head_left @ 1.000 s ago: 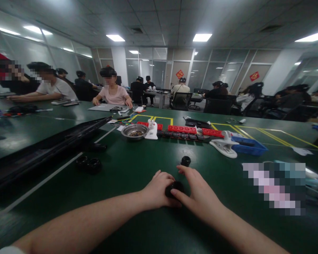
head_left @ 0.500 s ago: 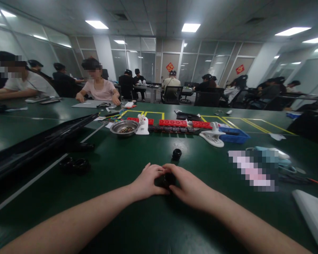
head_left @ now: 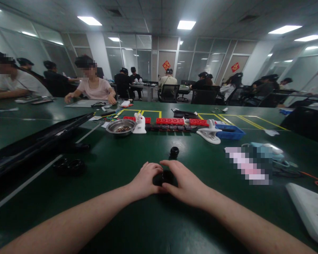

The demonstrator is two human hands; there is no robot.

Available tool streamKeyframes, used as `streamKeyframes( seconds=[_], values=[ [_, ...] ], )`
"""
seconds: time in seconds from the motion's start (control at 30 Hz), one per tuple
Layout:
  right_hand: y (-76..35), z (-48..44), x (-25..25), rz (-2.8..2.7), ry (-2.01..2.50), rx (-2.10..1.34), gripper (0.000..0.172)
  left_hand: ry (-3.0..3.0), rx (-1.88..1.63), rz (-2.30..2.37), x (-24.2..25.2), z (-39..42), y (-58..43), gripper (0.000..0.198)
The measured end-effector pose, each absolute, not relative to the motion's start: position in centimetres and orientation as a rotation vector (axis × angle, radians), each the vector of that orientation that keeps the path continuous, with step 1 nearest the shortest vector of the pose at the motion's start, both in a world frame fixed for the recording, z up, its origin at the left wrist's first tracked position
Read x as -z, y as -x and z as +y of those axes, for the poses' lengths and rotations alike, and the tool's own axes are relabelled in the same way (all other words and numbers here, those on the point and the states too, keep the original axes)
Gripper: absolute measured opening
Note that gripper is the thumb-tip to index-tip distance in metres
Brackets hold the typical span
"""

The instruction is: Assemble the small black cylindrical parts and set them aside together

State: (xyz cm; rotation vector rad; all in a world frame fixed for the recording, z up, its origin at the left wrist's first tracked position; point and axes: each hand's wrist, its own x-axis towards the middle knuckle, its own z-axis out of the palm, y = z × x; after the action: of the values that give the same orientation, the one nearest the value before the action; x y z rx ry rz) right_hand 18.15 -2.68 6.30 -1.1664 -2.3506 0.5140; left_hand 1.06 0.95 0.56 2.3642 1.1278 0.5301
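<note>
Low over the green table, a dark cylindrical part [head_left: 166, 177] sits between my two hands, mostly covered by them. My left hand [head_left: 145, 179] is curled round its left side, thumb toward me. From the right, my right hand [head_left: 187, 181] curves its fingers and thumb about the same part. Just beyond my fingertips stands a small black ribbed ring-shaped part [head_left: 174, 152], touched by neither hand. Two similar round black parts [head_left: 75, 166] lie off to the left, with a black cylinder [head_left: 81, 147] behind them.
A long black panel [head_left: 39, 144] spans the left side. Farther back are a metal bowl [head_left: 111, 131] of small pieces, white clamps [head_left: 210, 136], red strips [head_left: 169, 121] and a blue tray [head_left: 231, 135]. A white slab [head_left: 304, 208] lies right. A person [head_left: 92, 84] sits across.
My right fingers and thumb have shifted slightly on the dark part, with a wider gap between them. My left hand keeps its curl. The whole view has moved a little.
</note>
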Motion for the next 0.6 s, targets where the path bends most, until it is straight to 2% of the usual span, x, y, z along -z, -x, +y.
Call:
streamKeyframes(
  seconds=[0.17,0.27,0.4,0.6],
  values=[
    [-17.65,-2.47,-5.4,-2.267,1.378,-0.315,0.048,-2.386,-0.533,1.138,-0.6,0.96,-1.18,0.043],
    [-17.76,-2.48,-5.35,-2.301,1.352,-0.409,0.046,-2.37,-0.551,1.14,-0.46,1.02,-1.18,0.046],
    [-18.22,-2.47,-6.0,-2.368,1.175,-0.546,0.054,-2.377,-0.56,1.123,-0.28,1.1,-1.07,0.05],
    [-17.83,-2.21,-5.8,-2.23,1.406,-0.333,0.052,-2.372,-0.579,1.124,-0.12,1.08,-1.14,0.049]
  ],
)
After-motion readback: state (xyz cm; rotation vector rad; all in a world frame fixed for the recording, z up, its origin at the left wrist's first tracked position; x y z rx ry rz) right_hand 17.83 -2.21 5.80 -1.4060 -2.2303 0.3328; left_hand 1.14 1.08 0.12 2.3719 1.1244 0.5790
